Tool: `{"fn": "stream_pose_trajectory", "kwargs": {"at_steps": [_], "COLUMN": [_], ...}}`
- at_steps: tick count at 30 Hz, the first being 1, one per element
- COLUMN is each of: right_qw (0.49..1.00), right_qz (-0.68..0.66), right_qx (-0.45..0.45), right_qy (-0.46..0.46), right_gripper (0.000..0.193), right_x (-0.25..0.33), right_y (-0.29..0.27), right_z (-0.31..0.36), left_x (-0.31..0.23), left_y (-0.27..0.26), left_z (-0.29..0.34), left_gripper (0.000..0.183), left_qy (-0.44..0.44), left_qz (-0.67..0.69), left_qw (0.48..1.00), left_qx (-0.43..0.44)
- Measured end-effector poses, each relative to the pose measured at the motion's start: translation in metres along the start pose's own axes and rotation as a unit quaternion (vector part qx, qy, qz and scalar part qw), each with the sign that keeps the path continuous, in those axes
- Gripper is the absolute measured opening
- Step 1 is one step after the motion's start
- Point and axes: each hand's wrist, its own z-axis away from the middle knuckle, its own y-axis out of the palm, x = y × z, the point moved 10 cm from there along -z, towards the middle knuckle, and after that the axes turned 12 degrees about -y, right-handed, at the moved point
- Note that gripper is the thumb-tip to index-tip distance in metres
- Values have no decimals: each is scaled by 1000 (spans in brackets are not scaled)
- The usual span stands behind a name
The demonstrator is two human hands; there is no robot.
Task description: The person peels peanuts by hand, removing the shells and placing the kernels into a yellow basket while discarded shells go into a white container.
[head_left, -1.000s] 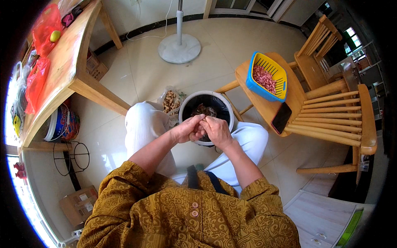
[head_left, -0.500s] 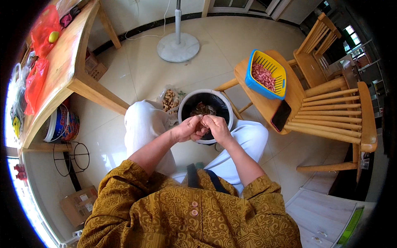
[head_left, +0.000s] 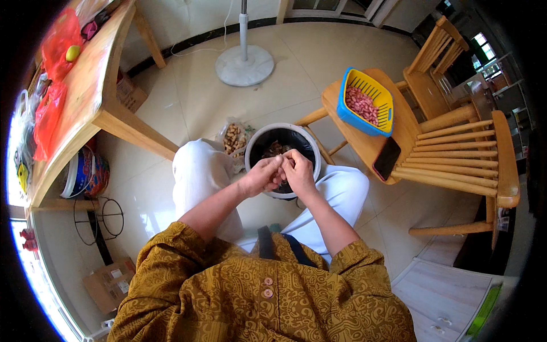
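Note:
My left hand (head_left: 263, 176) and my right hand (head_left: 298, 171) meet over a round bin (head_left: 250, 149) between my knees. Their fingers are closed and pinched together at the tips; whatever lies between them is too small and covered to make out. A black liner covers the bin's inside, and brownish shell scraps (head_left: 276, 149) lie in it. Just left of the bin, a clear plastic bag of unshelled peanuts (head_left: 234, 138) stands on the floor. To the right, a blue basket with a yellow slotted inner (head_left: 345, 108) holds pink shelled peanuts (head_left: 361, 105) on a wooden chair (head_left: 364, 149).
A dark phone (head_left: 387, 158) lies on the chair seat near the basket. At left stands a wooden table (head_left: 105, 80) with red plastic bags (head_left: 51, 117) on it. A round white stand base (head_left: 244, 65) is ahead. Another chair (head_left: 433, 57) stands far right.
My right hand has turned a little and its fingers are bent higher over the left fingertips. Both hands stay together above the bin; the things around remain in place.

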Motion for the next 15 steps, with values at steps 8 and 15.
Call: {"fn": "stream_pose_trajectory", "kwargs": {"at_steps": [8, 15], "right_qw": [983, 1000], "right_qz": [126, -25], "right_qx": [-64, -15], "right_qy": [-119, 7], "right_gripper": [26, 24], "right_x": [21, -8], "right_y": [-7, 0], "right_z": [0, 0], "left_x": [-1, -6], "left_y": [-5, -2], "left_z": [-3, 4], "left_gripper": [35, 32], "left_qy": [38, 37], "left_qz": [-76, -65], "left_qw": [996, 997], "left_qx": [-34, -36]}}
